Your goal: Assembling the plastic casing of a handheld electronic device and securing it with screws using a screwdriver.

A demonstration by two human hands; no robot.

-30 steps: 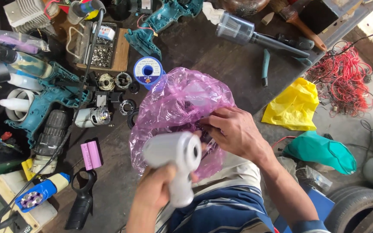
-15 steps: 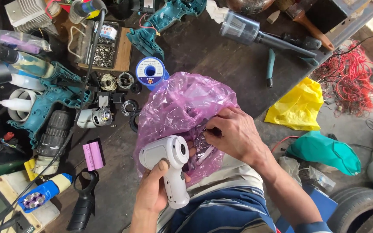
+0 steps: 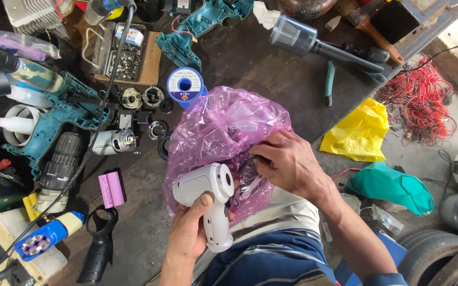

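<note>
Near the front edge of the cluttered dark surface [image 3: 271,69], the left hand [image 3: 192,230] is wrapped around the handle of a white pistol-shaped device [image 3: 208,198], thumb up against its body. The right hand [image 3: 292,164] pinches the mouth of a crumpled pink plastic bag [image 3: 218,132], fingers curled into the thin film just beside the device. Thin plastic like this could tear or slip from the pinch, and the bag's contents, hidden from view, might spill among the motor parts [image 3: 120,142] nearby.
</note>
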